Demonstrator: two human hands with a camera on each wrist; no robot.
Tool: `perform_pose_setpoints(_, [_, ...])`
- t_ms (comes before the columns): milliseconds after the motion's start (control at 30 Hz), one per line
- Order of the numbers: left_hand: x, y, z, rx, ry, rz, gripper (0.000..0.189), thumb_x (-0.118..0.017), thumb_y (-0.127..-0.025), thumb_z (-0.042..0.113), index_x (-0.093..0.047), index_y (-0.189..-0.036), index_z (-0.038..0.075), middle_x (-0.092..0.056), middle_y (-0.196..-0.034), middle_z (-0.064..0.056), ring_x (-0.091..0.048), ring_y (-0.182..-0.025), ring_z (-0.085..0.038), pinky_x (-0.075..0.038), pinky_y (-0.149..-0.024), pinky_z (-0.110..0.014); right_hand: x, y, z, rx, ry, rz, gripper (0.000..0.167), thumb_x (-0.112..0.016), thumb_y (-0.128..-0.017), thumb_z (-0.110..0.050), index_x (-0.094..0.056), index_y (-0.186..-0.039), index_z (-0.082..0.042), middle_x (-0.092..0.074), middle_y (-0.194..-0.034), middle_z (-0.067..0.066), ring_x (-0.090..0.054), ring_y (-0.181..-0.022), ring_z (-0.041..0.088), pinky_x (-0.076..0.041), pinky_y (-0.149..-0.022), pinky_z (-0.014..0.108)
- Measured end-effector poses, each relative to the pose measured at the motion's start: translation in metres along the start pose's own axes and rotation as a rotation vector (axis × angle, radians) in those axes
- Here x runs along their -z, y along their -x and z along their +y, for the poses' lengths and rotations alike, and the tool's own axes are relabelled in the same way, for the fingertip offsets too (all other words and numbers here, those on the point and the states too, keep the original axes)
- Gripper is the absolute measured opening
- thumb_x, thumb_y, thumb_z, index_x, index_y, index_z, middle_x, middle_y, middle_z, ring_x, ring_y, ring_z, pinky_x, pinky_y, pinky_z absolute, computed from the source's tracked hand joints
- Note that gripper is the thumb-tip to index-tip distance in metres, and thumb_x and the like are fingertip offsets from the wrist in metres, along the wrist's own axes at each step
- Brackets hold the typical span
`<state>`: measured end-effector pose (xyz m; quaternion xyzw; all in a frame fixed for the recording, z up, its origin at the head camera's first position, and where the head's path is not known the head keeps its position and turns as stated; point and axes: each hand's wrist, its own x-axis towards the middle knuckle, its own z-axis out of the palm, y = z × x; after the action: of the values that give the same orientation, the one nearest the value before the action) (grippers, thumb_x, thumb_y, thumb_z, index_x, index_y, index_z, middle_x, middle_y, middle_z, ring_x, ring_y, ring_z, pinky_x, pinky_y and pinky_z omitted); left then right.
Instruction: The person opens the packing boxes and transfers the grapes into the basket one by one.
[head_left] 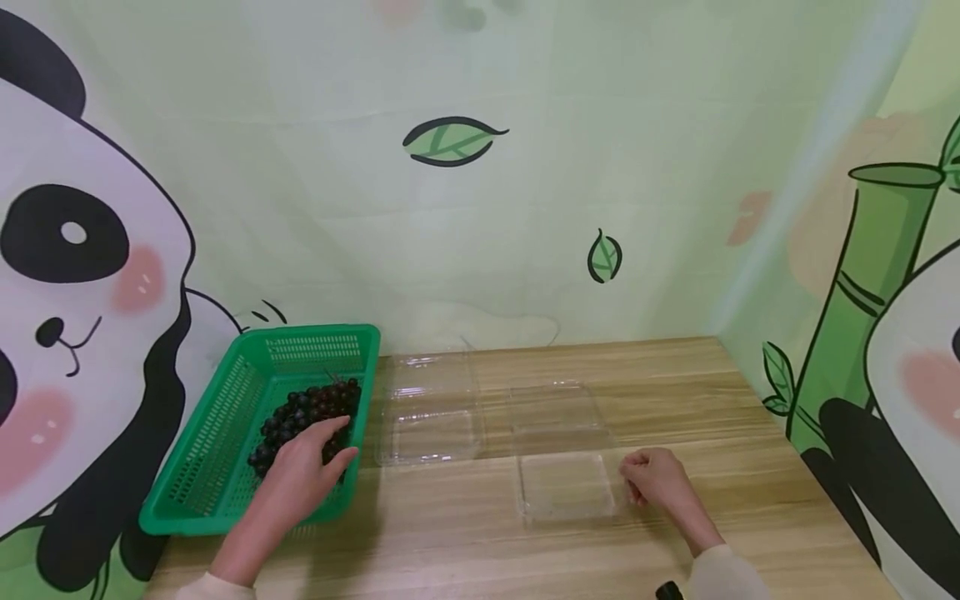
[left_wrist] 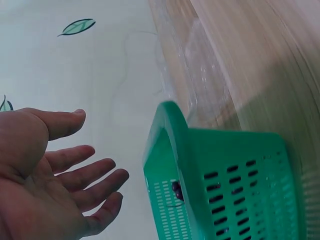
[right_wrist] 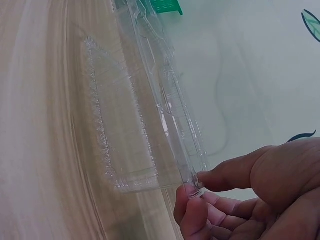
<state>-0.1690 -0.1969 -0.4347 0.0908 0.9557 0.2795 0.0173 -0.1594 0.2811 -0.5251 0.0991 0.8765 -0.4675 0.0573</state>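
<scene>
A bunch of dark grapes (head_left: 288, 421) lies in a green plastic basket (head_left: 213, 433) at the left of the table. Above the grapes hovers my left hand (head_left: 300, 475). Its fingers are spread and relaxed in the left wrist view, with the palm empty. On the right, my right hand (head_left: 663, 479) pinches the edge of a clear plastic clamshell box (head_left: 566, 492). The right wrist view shows thumb and fingertips closed on a corner by the box's seam (right_wrist: 192, 187). This box lies opened out on the table.
Between the basket and the held box lies another opened clear plastic box (head_left: 433, 437). Both rest on a wood-grain table (head_left: 450, 533). A printed cloth backdrop (head_left: 315, 208) rises directly behind the table. A small black object (head_left: 669, 591) shows by the right sleeve.
</scene>
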Motion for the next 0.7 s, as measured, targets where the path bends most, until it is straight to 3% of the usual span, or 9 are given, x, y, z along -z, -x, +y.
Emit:
perform_pose_setpoints(167, [-0.007,0.004,0.007,-0.025,-0.022,0.027,0.055,-0.07,-0.1,0.018,-0.051,-0.147,-0.004,-0.051,-0.146,-0.03,-0.051,-0.131,-0.049,-0.049,-0.098,-0.061,0.003,-0.008,0.0,-0.001,0.012,0.007,0.019,-0.057,-0.091,-0.001,-0.065,-0.075,0.005,-0.054,-0.054,0.001,-0.054,-0.049,0.014,-0.046,-0.049,0.026])
perform_pose_setpoints(500, [-0.018,0.012,0.021,-0.062,-0.031,0.071,0.052,-0.073,-0.098,0.017,-0.056,-0.143,-0.004,-0.056,-0.141,-0.031,-0.055,-0.127,-0.048,-0.049,-0.099,-0.062,0.008,-0.026,-0.007,0.008,0.096,-0.005,0.024,-0.058,-0.096,-0.006,-0.066,-0.075,0.003,-0.055,-0.054,-0.001,-0.052,-0.051,0.012,-0.044,-0.052,0.025])
perform_pose_setpoints(700, [-0.024,0.014,0.028,-0.057,-0.009,0.073,0.054,-0.074,-0.097,0.018,-0.056,-0.143,-0.004,-0.055,-0.142,-0.029,-0.053,-0.13,-0.048,-0.043,-0.104,-0.066,0.007,-0.037,-0.008,0.038,0.129,-0.003,0.026,-0.055,-0.09,-0.003,-0.059,-0.064,-0.003,-0.054,-0.052,-0.001,-0.051,-0.05,0.012,-0.041,-0.052,0.026])
